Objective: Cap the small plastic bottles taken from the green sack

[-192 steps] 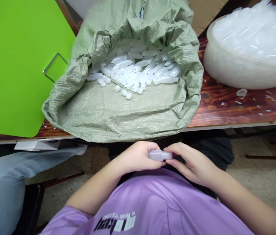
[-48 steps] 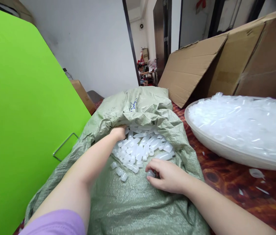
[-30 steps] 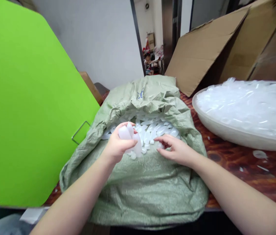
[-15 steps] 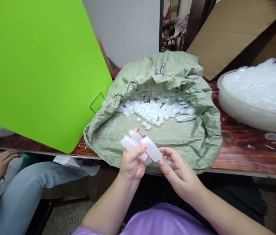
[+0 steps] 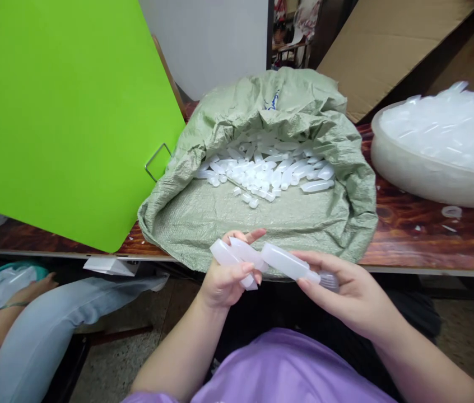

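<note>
My left hand (image 5: pixel 226 280) is closed around a few translucent white plastic tubes (image 5: pixel 223 253), its thumb laid across them. In my right hand (image 5: pixel 342 285), thumb and fingers pinch one similar tube (image 5: pixel 281 262) by its narrow neck, with its wide end close to the left hand's tubes. A clear ribbed piece (image 5: pixel 329 281) sits in the right hand behind that neck; its kind is unclear. Just beyond both hands lies the open green woven sack (image 5: pixel 220 224), with a heap of white plastic pieces (image 5: pixel 258 170) in its mouth.
A large translucent tub (image 5: pixel 422 182) heaped with white pieces stands at the right. Leaning at the left is a bright green board (image 5: pixel 73 112) with a metal clip. Cardboard (image 5: pixel 388 50) stands behind. Another person's hand (image 5: pixel 37 288) is at lower left, and scraps lie on the wooden table (image 5: pixel 400 235).
My right hand has moved right, drawing its tube away from the left hand's bundle. My left hand's fingers have spread a little. The other person's hand at left has shifted, and the view has tilted slightly.
</note>
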